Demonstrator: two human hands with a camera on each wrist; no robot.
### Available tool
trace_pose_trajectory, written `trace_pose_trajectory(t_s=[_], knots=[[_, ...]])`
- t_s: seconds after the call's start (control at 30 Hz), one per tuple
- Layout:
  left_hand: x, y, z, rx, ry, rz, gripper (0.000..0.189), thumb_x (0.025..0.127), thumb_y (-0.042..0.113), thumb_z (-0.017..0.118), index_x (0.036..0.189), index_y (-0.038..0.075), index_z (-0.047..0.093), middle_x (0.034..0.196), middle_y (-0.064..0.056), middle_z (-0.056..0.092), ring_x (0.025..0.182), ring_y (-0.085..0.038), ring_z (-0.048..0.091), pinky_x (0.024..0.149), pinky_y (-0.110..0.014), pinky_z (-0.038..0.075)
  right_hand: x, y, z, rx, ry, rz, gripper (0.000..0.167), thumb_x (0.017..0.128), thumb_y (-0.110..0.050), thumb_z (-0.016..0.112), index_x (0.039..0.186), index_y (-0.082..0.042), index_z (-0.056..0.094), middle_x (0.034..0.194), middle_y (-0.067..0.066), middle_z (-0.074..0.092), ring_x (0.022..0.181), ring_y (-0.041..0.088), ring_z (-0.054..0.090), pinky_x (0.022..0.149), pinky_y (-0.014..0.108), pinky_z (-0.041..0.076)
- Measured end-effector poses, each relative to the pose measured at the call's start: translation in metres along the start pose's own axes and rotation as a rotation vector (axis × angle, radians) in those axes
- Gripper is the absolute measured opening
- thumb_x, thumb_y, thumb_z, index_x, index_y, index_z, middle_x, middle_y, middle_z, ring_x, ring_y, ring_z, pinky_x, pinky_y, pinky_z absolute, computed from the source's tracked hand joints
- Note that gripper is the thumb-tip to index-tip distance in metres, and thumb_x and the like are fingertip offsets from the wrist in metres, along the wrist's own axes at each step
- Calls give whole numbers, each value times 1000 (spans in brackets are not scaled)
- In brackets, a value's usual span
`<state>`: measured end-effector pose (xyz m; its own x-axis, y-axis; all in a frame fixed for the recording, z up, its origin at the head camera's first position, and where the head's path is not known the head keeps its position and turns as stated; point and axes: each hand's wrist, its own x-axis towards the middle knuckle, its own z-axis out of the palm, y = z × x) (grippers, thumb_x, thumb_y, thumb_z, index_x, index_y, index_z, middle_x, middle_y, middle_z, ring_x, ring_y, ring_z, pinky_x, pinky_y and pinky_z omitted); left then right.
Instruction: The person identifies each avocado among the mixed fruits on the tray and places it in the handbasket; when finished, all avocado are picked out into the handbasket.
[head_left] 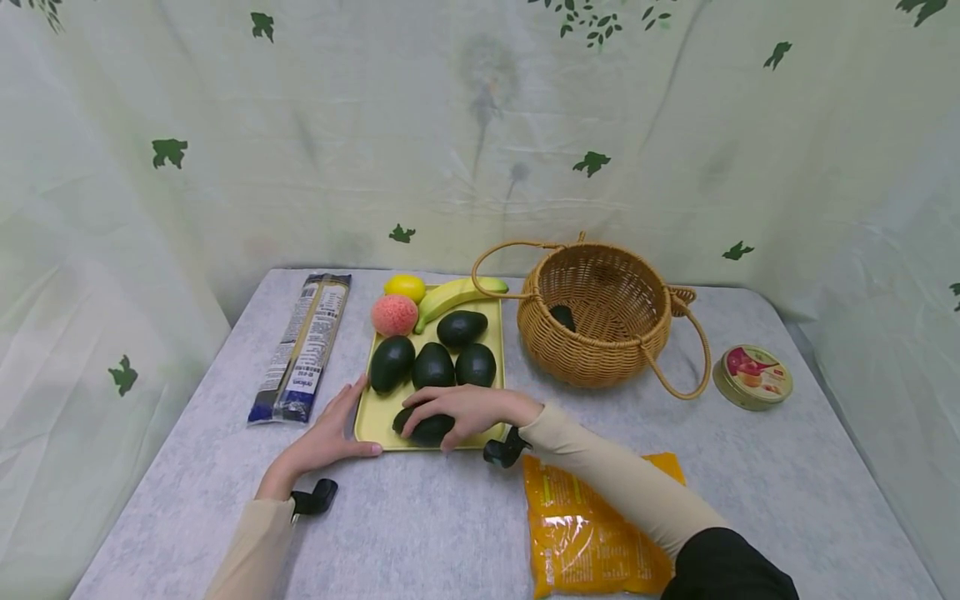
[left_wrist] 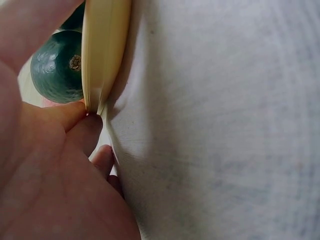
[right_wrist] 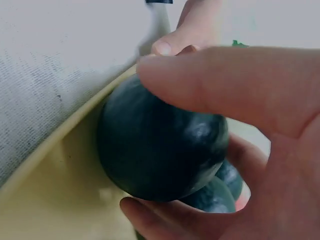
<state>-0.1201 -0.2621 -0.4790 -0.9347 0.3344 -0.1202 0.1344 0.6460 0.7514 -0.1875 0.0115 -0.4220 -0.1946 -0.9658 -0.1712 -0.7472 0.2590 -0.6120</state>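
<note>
My right hand (head_left: 468,410) grips a dark green avocado (right_wrist: 160,145) at the front of a yellow tray (head_left: 491,435), thumb on one side and fingers round the other. Several more avocados (head_left: 432,367) lie behind it on the tray, with a banana (head_left: 453,296), a yellow lemon (head_left: 405,287) and a rough pink round fruit (head_left: 394,315) at the back. My left hand (head_left: 326,442) spreads round the tray's front left corner, fingers along the left side and thumb at the front edge. The left wrist view shows fingertips against the tray's rim (left_wrist: 102,55).
Right of the tray stands a wicker basket (head_left: 592,362) with looped handles and a dark item (head_left: 562,317) inside. A round tin (head_left: 753,377) sits farther right. An orange packet (head_left: 592,533) lies under the right forearm, and a long printed packet (head_left: 303,350) lies left of the tray.
</note>
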Motion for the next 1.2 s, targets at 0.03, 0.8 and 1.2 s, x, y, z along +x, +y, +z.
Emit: trace_pose_trajectory(t_s=[0.03,0.8,1.2], knots=[[0,0,0,-1,1,1,111,75,30,82,153,2,8,155,-26,8,140,-48,0,104,-67,9,0,0,1,-1,10,3,47,85,-5,69,129,-18,60,150,7,32,135,16,32,100,25,34],[-2,-2,2,-8,1,-10,111,76,33,81,153,3,6,156,-24,7,140,-47,-1,105,-67,8,-27,12,-18,491,157,-155,39,89,-10,63,127,-8,58,146,9,39,134,10,33,106,31,31],[0,-4,3,-10,1,-2,111,76,33,81,154,4,6,156,-24,7,140,-46,-1,106,-66,7,-81,9,-63,728,368,-115,38,92,-6,60,129,-14,54,149,3,37,135,22,33,102,42,36]])
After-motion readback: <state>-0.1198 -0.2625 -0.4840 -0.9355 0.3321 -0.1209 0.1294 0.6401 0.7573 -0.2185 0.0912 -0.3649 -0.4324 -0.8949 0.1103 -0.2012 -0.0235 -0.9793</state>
